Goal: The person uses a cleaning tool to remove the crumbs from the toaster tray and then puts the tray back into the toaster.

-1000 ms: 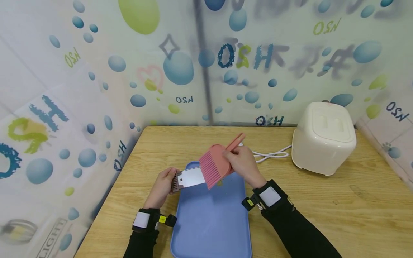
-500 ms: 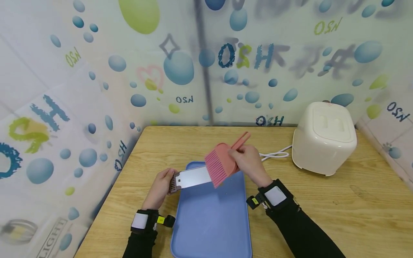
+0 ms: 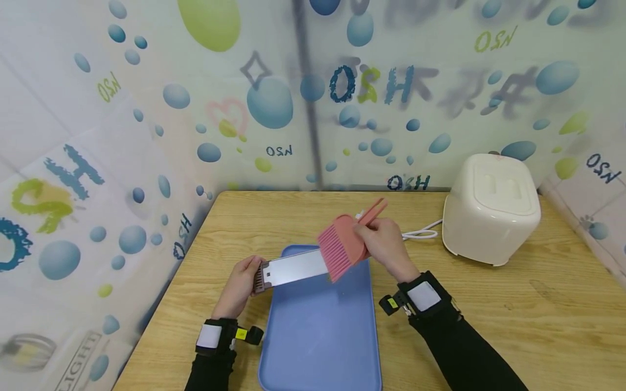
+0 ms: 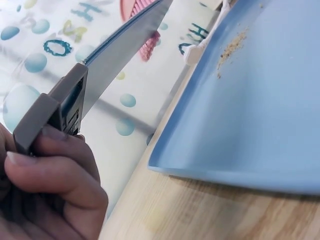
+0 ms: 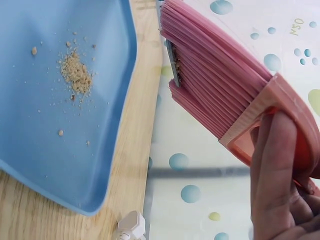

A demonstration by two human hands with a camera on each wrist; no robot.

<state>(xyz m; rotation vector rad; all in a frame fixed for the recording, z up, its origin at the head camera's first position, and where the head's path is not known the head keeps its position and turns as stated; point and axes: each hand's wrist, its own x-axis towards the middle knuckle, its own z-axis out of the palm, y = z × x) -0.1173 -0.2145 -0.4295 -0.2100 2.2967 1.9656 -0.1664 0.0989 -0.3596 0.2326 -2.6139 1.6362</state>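
Observation:
My left hand [image 3: 236, 289] grips the grey-brown end of a toaster crumb tray [image 3: 296, 266], a long flat metal plate held tilted above the blue tray [image 3: 320, 336]. In my right hand [image 3: 390, 247] is a pink cleaning brush [image 3: 337, 247], pinched at its head with the handle pointing up and away. Its bristles [image 5: 210, 70] straddle the plate's far end, which shows between them in the right wrist view. Below, a small heap of crumbs [image 5: 76, 74] lies at the far end of the blue tray, with a few scattered bits around it.
A cream toaster [image 3: 504, 203] stands at the back right of the wooden table [image 3: 528, 331]. Its white cord [image 3: 421, 234] runs left behind the right hand, and a white plug [image 5: 131, 225] lies by the blue tray's corner. A patterned wall covering [image 3: 274, 163] closes off the back.
My right hand has drawn the brush to the right along the crumb tray, so more of the metal shows. My left hand has shifted slightly left with the crumb tray.

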